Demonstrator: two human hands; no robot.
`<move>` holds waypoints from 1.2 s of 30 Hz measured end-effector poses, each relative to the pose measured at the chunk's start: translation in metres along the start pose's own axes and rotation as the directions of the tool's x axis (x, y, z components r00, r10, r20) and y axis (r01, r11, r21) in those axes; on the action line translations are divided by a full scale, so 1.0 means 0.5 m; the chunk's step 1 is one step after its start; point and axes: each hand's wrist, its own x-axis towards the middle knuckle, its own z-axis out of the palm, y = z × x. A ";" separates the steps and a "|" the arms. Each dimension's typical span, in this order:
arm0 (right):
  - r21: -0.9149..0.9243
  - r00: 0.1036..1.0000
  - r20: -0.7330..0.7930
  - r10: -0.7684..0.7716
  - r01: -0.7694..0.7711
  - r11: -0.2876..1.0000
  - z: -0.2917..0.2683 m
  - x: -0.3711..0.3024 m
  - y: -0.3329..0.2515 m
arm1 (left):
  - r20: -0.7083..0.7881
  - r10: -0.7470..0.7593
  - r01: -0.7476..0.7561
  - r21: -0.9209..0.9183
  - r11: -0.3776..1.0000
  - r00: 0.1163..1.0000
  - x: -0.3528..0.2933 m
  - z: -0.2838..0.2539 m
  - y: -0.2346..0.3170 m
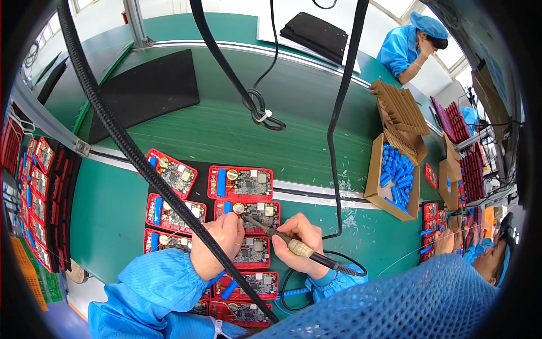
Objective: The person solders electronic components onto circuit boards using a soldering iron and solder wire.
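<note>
In my right hand (pixel 307 229) is a soldering iron (pixel 300 248), its tip pointing left onto a circuit board (pixel 264 211) in a red case. My left hand (pixel 224 233) is closed in a pinch at the near-left side of that board; what it pinches is hidden. Beside its fingers a blue cylindrical cell (pixel 227 207) and a round coin cell (pixel 239 208) sit in the case. Similar red-cased boards lie around it, including one just beyond (pixel 254 182) and one nearer to me (pixel 259 279), with a loose-looking blue cell (pixel 229 289) on it.
A thick black braided cable (pixel 121 138) crosses in front of my left hand. Stacked red-cased boards (pixel 39 186) stand at left. An open carton (pixel 375 175) of blue cells is at right, near white scraps (pixel 350 217). Co-workers sit across the bench (pixel 395 51) and at right (pixel 497 260).
</note>
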 end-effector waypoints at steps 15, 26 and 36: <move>0.003 0.999 -0.006 -0.042 0.042 0.999 -0.007 0.003 0.001 | 0.015 -0.024 0.025 -0.055 0.998 1.000 0.002 0.000 -0.004; 0.037 0.997 -0.043 -0.069 0.070 0.997 -0.014 -0.005 0.012 | 0.126 -0.085 0.099 -0.115 0.988 0.988 0.012 -0.032 0.003; 0.078 0.982 -0.170 -0.083 0.097 0.992 -0.015 -0.015 0.013 | 0.272 0.003 0.067 -0.248 0.966 0.962 -0.009 -0.160 -0.060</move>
